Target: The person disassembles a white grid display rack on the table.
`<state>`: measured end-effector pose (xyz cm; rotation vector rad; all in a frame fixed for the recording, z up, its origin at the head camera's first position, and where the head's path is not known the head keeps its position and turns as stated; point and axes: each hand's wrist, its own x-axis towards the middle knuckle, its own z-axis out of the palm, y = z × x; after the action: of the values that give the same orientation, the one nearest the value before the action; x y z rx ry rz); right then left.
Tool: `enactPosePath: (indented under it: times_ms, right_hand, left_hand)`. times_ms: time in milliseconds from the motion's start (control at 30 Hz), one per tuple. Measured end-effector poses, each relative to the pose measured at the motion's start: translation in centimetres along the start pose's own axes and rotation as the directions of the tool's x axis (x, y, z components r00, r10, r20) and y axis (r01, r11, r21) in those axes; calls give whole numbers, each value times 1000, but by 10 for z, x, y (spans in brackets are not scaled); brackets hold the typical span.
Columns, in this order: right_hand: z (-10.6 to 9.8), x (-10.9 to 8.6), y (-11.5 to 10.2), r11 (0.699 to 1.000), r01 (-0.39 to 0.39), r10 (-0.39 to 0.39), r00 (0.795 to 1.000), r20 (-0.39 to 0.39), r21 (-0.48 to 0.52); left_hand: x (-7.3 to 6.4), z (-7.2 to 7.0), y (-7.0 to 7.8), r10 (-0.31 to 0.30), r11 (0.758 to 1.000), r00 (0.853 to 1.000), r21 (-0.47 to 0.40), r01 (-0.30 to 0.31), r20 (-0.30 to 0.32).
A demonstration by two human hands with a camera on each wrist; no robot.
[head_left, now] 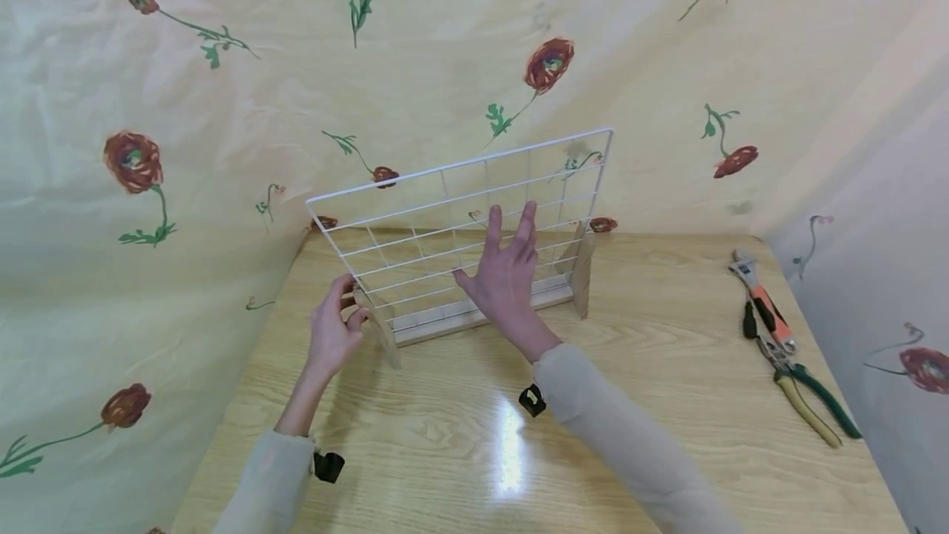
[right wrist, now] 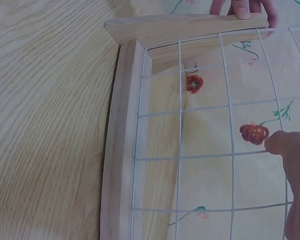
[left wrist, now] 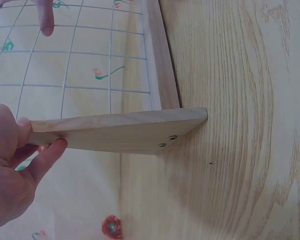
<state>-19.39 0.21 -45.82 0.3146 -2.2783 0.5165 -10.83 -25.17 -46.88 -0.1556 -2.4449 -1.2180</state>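
Note:
A white wire grid (head_left: 415, 176) leans back in a wooden stand, with a wooden bar (head_left: 445, 325) along its bottom. My left hand (head_left: 334, 332) pinches the upper end of the stand's left side panel (left wrist: 125, 125) between fingers and thumb. Two screw heads (left wrist: 172, 137) show low on that panel's outer face. Fingers spread, my right hand (head_left: 506, 274) lies against the front of the grid right of its middle. In the right wrist view its thumb (right wrist: 276, 143) touches a wire. The right side panel (head_left: 583, 270) stands beyond this hand, untouched.
On the right of the wooden table (head_left: 652, 402) lie an adjustable wrench (head_left: 767, 307) with an orange and black grip, a small black-handled tool (head_left: 750, 321), and pliers (head_left: 808, 406) with green and tan handles. A flower-patterned covering (head_left: 460, 39) rises behind the table.

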Motion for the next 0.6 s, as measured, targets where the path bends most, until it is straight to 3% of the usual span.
enactPosePath:
  times_ms: [400,600]
  right_hand:
    - [4,1,0,999,43,-44,996,-79,-13]
    - [2,5,0,999,45,-47,996,-76,-16]
  left_hand:
    - [-3,-1,-1,-17,1000,1000,5,17,-1]
    - [-2,-1,-1,-11,1000,1000,18,11,-9]
